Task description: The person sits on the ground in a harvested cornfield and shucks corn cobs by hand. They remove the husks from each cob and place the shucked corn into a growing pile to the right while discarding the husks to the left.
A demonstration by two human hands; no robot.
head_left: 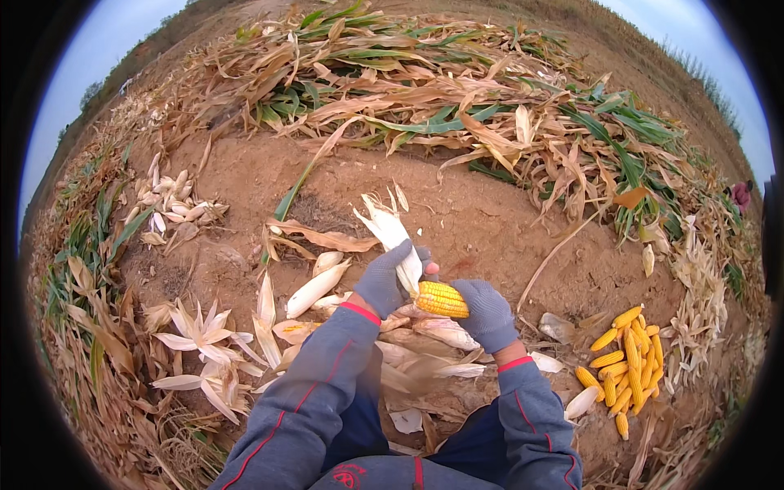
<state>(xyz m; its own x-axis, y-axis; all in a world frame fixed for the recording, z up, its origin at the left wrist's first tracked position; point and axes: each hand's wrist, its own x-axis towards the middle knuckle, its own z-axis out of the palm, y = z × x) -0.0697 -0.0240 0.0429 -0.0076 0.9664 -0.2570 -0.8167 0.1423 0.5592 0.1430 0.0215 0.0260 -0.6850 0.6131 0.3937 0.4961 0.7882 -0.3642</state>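
Note:
In front of my body I hold one ear of corn (440, 299) between both hands, its yellow kernels bare. Pale husk (392, 236) is peeled back from its left end and points away from me. My left hand (384, 277), in a grey knit glove, grips this husk near the base of the ear. The gloved right hand (488, 312) is closed around the ear's other end. Below my hands lie several ears still in husk (444, 331) with loose husk leaves. More unhusked ears (318, 288) rest just left of my left hand.
Husked yellow ears (631, 364) are piled on the soil at right. Opened husks (205, 334) lie at left, with a heap of unhusked ears (174, 199) farther back. Cut corn stalks (392, 92) form a long bank ahead. Part of another person (741, 196) shows at far right.

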